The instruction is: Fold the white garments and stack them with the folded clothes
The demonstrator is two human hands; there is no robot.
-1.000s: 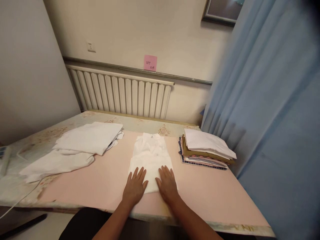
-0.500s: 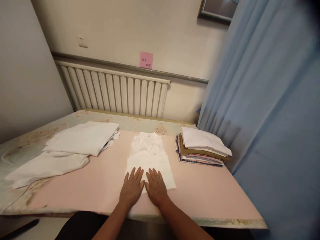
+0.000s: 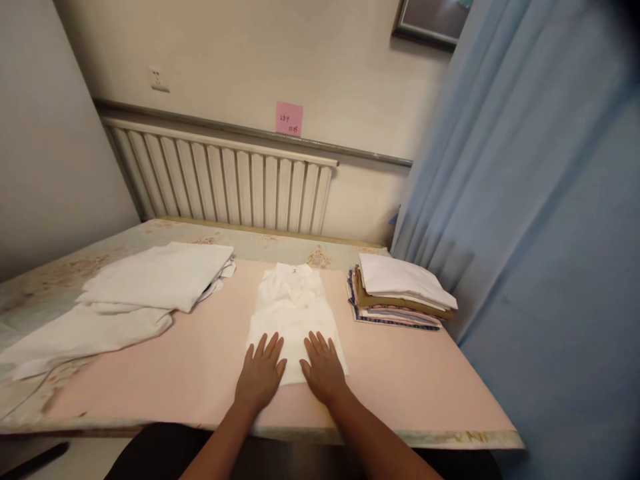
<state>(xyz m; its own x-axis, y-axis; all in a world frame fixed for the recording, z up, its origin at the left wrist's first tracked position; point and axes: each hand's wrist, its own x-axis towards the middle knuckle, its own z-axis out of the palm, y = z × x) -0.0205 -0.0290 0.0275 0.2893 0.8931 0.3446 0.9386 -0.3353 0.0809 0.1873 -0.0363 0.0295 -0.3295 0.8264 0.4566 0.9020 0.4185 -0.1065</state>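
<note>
A white shirt (image 3: 295, 307), folded into a long narrow shape, lies on the pink cloth (image 3: 200, 373) with its collar toward the wall. My left hand (image 3: 261, 373) rests flat on the shirt's near left corner, fingers stretched out. On the near right part lies my right hand (image 3: 323, 367), also flat with its fingers out. Between the two hands a strip of the shirt's near edge shows. Neither hand grips anything; the fabric under the palms is hidden.
To the left lies a loose heap of white garments (image 3: 155, 280). A stack of folded clothes (image 3: 400, 300), white on top, stands at the right beside a blue curtain (image 3: 525, 233). Behind the table are a radiator (image 3: 225, 180) and a pink note (image 3: 289, 120) on the wall.
My hands have moved apart along the shirt's near end, my right hand shifting right. Both stay flat on the fabric. The whole view has shifted slightly.
</note>
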